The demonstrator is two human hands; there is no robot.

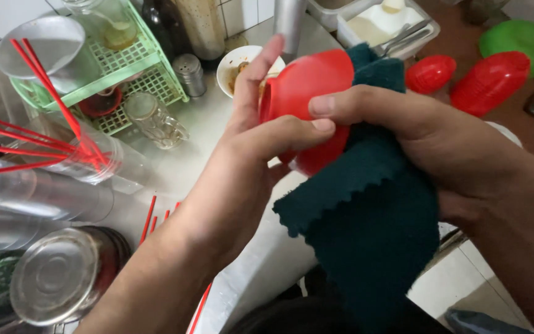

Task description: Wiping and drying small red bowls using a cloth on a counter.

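Hands meet over the steel counter (217, 124) in the head view: the left hand (248, 161) clasps a round red plastic bowl (307, 93), thumb and fingers pressed on its side, while the right hand (428, 136) grips a dark green pinked-edge cloth (366, 216) against it. The cloth hides the bowl's far side; its lower end is cut off. Red chopsticks (44, 130) sit in a clear cup well left

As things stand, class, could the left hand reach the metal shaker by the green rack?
Probably not freely: the left hand is holding the red bowl. The path to the shaker looks open.
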